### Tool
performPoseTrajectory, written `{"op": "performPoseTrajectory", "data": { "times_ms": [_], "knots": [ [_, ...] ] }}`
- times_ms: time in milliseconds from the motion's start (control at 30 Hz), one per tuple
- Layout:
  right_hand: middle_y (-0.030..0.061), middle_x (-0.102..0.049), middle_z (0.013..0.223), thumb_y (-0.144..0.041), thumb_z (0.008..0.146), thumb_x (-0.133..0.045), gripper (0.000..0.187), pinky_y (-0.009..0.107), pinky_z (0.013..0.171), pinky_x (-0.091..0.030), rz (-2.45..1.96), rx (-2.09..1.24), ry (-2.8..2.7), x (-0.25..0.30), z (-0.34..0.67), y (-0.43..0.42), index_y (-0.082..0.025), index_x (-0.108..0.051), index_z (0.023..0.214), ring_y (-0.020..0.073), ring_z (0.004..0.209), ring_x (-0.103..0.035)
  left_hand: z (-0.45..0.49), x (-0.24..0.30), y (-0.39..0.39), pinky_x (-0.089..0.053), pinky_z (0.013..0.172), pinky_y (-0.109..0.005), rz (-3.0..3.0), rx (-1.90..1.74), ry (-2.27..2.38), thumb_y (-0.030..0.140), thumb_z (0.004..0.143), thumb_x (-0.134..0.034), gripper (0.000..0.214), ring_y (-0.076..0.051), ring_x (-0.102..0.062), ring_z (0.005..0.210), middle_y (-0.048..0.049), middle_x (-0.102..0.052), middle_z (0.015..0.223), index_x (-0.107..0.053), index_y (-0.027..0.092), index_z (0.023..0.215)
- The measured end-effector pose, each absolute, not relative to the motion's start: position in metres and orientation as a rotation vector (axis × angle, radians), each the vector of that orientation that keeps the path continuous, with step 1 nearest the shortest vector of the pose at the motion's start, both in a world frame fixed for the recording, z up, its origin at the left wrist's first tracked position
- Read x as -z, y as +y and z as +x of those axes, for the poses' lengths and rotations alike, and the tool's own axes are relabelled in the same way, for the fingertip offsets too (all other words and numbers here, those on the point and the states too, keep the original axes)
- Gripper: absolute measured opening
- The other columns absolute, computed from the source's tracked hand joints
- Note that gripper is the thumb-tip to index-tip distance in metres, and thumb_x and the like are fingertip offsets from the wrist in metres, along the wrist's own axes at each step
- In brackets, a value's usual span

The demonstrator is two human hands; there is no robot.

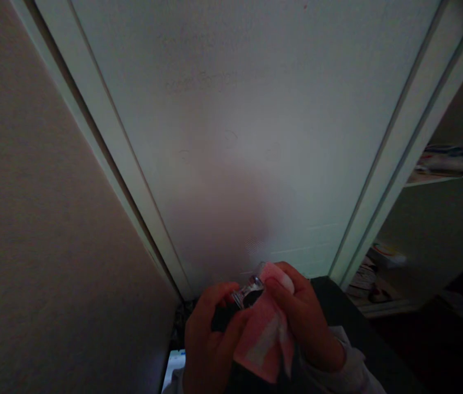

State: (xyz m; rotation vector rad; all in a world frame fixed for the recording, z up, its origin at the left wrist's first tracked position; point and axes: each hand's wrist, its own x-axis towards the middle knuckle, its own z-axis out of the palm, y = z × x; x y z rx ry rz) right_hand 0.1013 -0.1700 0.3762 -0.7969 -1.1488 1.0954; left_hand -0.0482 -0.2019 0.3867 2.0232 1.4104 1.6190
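Note:
Near the bottom centre, my left hand (210,336) closes its fingertips on one end of a small clear object (251,287). It looks like glass or clear plastic; its exact kind is too dark to make out. My right hand (303,309) is closed on a pink and white cloth (262,350), with the thumb pressing a fold of it against the object's far end. Part of the clear object is hidden by the cloth, whose loose end hangs down between both hands.
A pale panel (288,137) with faint markings stands ahead, framed by white strips. To the left rises a brownish wall (51,246). Dark surface (333,306) lies below. At lower left glows a lit screen-like thing (175,364). Shelves (452,178) with assorted items are on the right.

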Motion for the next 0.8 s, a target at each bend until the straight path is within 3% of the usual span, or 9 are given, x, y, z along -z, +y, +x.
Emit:
{"op": "performPoseTrajectory", "data": {
  "times_ms": [200,400,567,800],
  "knots": [
    [-0.0032,-0.053,0.059,-0.028,0.066,-0.066,0.011,0.021,0.05,-0.037,-0.83,-1.058,-1.294,-0.378,0.113,-0.173,-0.018,-0.061,0.066,0.0116,0.054,-0.045,-0.038,-0.382,-0.201,-0.048,0.06,-0.024,1.708,-1.567,1.474,0.037,0.078,-0.055,0.021,-0.016,-0.062,0.065,-0.0007,-0.066,0.072,-0.06,0.02,0.09],
    [-0.0013,-0.057,0.062,-0.029,0.07,-0.064,0.012,0.022,0.053,-0.038,-0.827,-1.001,-1.423,-0.375,0.127,-0.176,-0.017,-0.063,0.069,0.013,0.057,-0.049,-0.022,-0.39,-0.203,-0.037,0.05,-0.021,1.709,-1.447,1.39,0.047,0.087,-0.038,0.037,-0.012,-0.048,0.052,0.0043,-0.048,0.055,-0.05,0.02,0.065],
    [-0.0022,-0.053,0.058,-0.035,0.077,-0.059,0.021,0.022,0.049,-0.036,-0.808,-0.926,-1.478,-0.374,0.136,-0.178,-0.017,-0.061,0.067,0.0118,0.053,-0.045,-0.012,-0.39,-0.203,-0.033,0.049,-0.023,1.721,-1.41,1.387,0.05,0.089,-0.03,0.045,-0.012,-0.043,0.05,0.0042,-0.042,0.053,-0.043,0.02,0.057],
    [-0.0029,-0.047,0.057,-0.043,0.087,-0.044,0.034,0.022,0.048,-0.034,-0.788,-0.946,-1.423,-0.371,0.148,-0.18,-0.018,-0.057,0.067,0.0114,0.051,-0.041,0.004,-0.389,-0.206,-0.033,0.048,-0.022,1.697,-1.363,1.361,0.053,0.087,-0.033,0.044,-0.012,-0.041,0.051,0.0042,-0.041,0.053,-0.043,0.021,0.059]
  ]
}}
